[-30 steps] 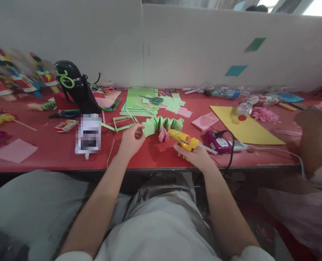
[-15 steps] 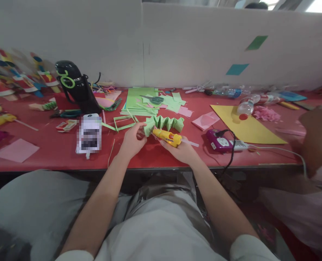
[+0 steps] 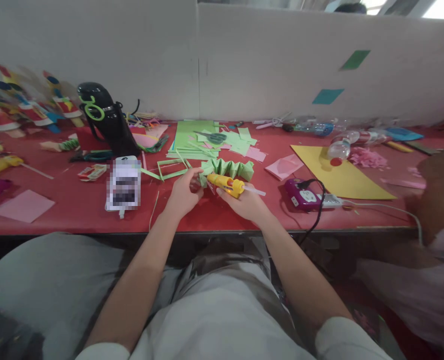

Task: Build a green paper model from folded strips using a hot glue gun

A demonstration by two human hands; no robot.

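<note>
My left hand (image 3: 186, 192) is closed on the left end of a green folded paper spring (image 3: 231, 169), pinching it between thumb and fingers. In my right hand (image 3: 242, 201) is a yellow hot glue gun (image 3: 225, 184), with a clear glue stick (image 3: 255, 190) poking out of its back. The gun's nozzle points left at the paper end beside my left fingers; whether it touches the paper I cannot tell. Loosely folded green paper strips (image 3: 172, 175) lie just left of the spring. Behind it, scissors (image 3: 212, 136) rest on green paper sheets (image 3: 193, 131).
A phone (image 3: 123, 185) and a black bottle (image 3: 107, 120) stand to the left. Pink paper (image 3: 284, 166), a purple power socket (image 3: 300, 194) with cables, yellow card (image 3: 351, 175) and plastic bottles (image 3: 339, 150) lie right. Another person's arm (image 3: 441, 195) is at the far right.
My right hand has brought the glue gun slightly left and down, its nozzle nearer my left fingers. The left hand keeps its hold on the paper spring.
</note>
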